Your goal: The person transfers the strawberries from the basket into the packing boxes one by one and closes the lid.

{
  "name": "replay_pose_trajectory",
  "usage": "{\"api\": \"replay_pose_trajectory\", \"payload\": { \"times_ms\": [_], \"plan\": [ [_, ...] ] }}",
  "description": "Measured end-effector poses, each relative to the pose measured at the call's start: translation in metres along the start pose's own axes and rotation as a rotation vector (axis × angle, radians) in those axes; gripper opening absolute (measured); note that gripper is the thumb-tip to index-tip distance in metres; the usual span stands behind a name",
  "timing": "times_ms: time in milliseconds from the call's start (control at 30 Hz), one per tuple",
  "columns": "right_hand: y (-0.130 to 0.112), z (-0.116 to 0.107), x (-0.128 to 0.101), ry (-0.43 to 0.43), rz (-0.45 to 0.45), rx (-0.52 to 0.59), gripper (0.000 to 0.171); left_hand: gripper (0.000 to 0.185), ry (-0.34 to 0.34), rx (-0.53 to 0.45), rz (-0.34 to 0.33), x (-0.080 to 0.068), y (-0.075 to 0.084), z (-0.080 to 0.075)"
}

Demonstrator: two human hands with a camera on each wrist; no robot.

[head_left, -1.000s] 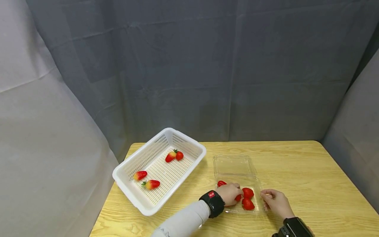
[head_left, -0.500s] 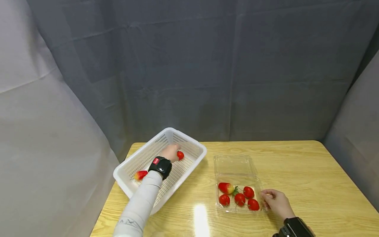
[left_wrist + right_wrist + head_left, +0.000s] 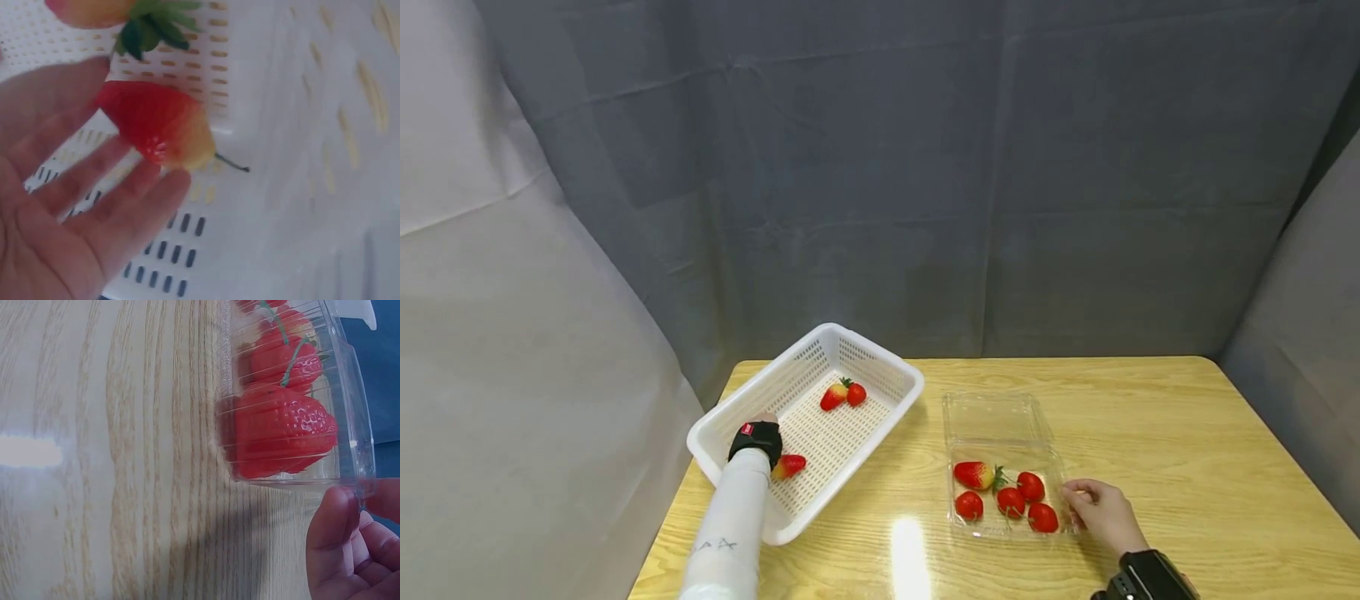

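Inside the white plastic basket [image 3: 880,357], my left hand [image 3: 766,418] reaches down at the near left end. The left wrist view shows its extended fingers [image 3: 134,215] right beside a red-and-yellow strawberry [image 3: 156,119] with a thin bare stem. A second strawberry [image 3: 94,11] with green leaves lies close by. My right hand [image 3: 1103,512] pinches the rim at the right side of a clear plastic clamshell box [image 3: 353,406], between thumb and finger. That box holds a red-and-yellow strawberry [image 3: 973,475] and several rounder red fruits [image 3: 1011,502] with green stems.
Towards the basket's far end lie another strawberry [image 3: 832,397] and a small round red fruit [image 3: 856,394]. The clamshell's open lid [image 3: 992,417] lies back on the wooden table [image 3: 1187,442]. Grey cloth [image 3: 880,183] hangs behind the table.
My left hand has left the clamshell box, passed over the fruit at the basket's far end, and moved to the strawberry at its near left end. The right hand stays at the box rim.
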State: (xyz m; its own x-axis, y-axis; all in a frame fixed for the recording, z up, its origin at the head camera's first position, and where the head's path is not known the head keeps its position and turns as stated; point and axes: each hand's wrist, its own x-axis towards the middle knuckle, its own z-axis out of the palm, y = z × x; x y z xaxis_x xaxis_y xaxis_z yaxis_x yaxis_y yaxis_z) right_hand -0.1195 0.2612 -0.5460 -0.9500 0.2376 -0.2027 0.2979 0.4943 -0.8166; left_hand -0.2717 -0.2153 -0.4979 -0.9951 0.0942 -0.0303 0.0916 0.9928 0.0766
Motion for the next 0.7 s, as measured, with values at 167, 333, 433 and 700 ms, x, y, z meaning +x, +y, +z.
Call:
{"api": "replay_pose_trajectory", "payload": {
  "times_ms": [167,333,433,700],
  "plan": [
    [0.000,0.002,0.000,0.003,-0.004,0.021,0.030,0.010,-0.144,0.010,-0.114,0.000,-0.007,0.006],
    [0.000,0.004,0.000,-0.006,-0.012,0.027,0.031,0.020,0.031,0.015,-0.088,0.057,-0.057,0.101],
    [-0.001,0.004,0.001,-0.001,-0.010,0.013,0.030,0.020,0.065,0.022,-0.036,0.065,-0.052,0.096],
    [-0.002,0.010,0.003,-0.002,-0.033,0.014,0.028,0.013,-0.146,0.029,-0.059,-0.015,0.005,-0.015]
  ]
}}
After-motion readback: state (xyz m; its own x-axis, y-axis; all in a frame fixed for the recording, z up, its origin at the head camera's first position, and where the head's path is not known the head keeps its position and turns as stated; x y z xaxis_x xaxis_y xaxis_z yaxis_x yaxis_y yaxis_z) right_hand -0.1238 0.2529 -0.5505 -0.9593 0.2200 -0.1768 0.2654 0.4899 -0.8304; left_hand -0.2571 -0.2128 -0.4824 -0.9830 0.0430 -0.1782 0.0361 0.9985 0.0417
